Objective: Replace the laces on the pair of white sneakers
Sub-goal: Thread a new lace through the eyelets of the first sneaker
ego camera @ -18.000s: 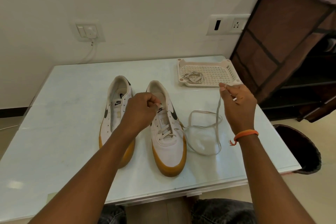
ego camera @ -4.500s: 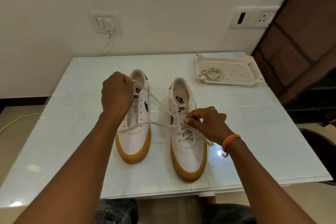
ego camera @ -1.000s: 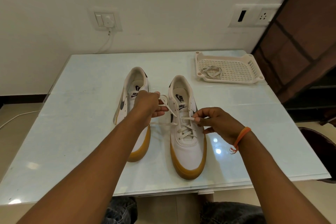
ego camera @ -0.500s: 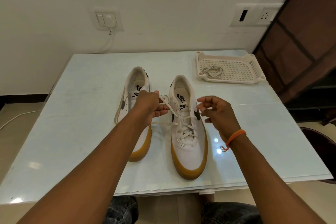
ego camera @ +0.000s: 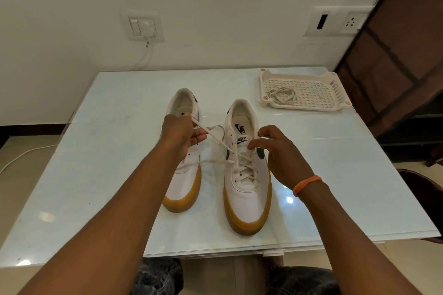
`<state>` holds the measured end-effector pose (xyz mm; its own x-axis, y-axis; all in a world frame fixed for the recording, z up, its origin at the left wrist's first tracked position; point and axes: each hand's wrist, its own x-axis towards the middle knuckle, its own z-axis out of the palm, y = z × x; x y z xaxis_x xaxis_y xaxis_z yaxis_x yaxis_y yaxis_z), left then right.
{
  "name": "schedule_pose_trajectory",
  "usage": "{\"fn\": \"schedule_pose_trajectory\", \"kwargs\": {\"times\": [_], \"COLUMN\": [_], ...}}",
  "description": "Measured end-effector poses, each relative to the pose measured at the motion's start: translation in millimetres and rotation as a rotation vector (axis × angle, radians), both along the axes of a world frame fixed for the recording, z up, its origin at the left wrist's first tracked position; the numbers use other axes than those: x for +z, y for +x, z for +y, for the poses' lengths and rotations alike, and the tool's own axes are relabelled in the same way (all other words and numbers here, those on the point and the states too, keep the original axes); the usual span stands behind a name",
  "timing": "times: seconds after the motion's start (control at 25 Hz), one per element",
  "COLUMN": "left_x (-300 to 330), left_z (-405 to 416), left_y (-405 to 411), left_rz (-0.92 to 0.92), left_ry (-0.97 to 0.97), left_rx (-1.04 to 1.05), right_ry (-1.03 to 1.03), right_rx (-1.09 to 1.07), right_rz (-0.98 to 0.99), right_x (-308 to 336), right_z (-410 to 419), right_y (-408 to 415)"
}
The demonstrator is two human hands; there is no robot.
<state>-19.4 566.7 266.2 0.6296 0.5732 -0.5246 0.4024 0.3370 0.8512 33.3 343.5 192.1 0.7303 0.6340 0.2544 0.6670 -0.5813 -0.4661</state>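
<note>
Two white sneakers with gum soles stand side by side on the pale glass table [ego camera: 107, 175], toes toward me. The right sneaker [ego camera: 248, 189] carries a white lace [ego camera: 217, 139] threaded through most of its eyelets. My left hand [ego camera: 182, 135] hovers over the left sneaker [ego camera: 184, 182] and pinches the lace, which runs taut to the right sneaker's left eyelets; a second strand lies across toward the left sneaker. My right hand [ego camera: 275, 151] rests at the right sneaker's upper right eyelets, fingertips pinched together; whether they hold the lace is hidden. The left sneaker shows no lace.
A white perforated plastic tray [ego camera: 311, 90] sits at the table's far right corner with a bundled greyish lace [ego camera: 281, 96] in it. A brown fabric rack [ego camera: 402, 55] stands to the right of the table. Wall sockets and a cable [ego camera: 143, 55] are behind.
Over the last second my right hand lifted off the lace, opened, then came back down to the upper right eyelets. My left hand kept its pinch on the lace and rose slightly.
</note>
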Motion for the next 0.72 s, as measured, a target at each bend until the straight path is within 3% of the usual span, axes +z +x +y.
{"fn": "schedule_pose_trajectory", "kwargs": {"times": [0.12, 0.28, 0.4, 0.52, 0.64, 0.72], "left_x": [-3.0, -5.7, -6.0, 7.7, 32.7, 47.4], "left_z": [-5.9, -22.0, -34.6, -26.1, -9.1, -3.8], "left_y": [-3.7, -19.0, -25.8, -25.9, -32.0, -40.3], "left_rz": [0.137, 0.300, 0.434, 0.452, 0.272, 0.138], "left_ry": [0.237, 0.591, 0.571, 0.576, 0.615, 0.585], "left_rx": [-0.222, -0.823, -1.111, -1.150, -1.041, -0.988], "right_ry": [0.040, 0.064, 0.050, 0.054, 0.082, 0.215], "right_rx": [0.008, -0.002, -0.009, -0.016, -0.068, -0.037], "right_rz": [0.000, -0.023, -0.018, 0.017, -0.066, 0.045], "right_x": [1.9, 12.8, 14.6, 16.0, 18.0, 30.4], "right_z": [2.4, 1.1, -0.4, -1.2, 7.6, 21.4], "right_y": [-2.1, -3.8, -2.1, -2.7, -12.0, -25.3]}}
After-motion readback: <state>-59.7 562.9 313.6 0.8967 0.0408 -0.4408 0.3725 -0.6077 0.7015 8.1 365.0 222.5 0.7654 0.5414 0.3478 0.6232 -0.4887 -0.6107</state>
